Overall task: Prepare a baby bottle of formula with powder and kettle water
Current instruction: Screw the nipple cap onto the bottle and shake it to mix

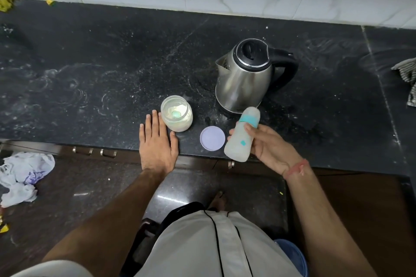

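While the left hand (157,141) lay flat and open at the near edge of the dark tabletop (90,74), holding nothing and touching the uncapped powder jar (177,116), the right hand (269,148) kept its grip closed around a capped baby bottle (242,135), tilted above that edge. A teal scoop (175,114) sat inside the jar. Its lilac lid (212,138) rested between jar and bottle. A steel kettle (245,76) stood behind. No lettering was legible on any item.
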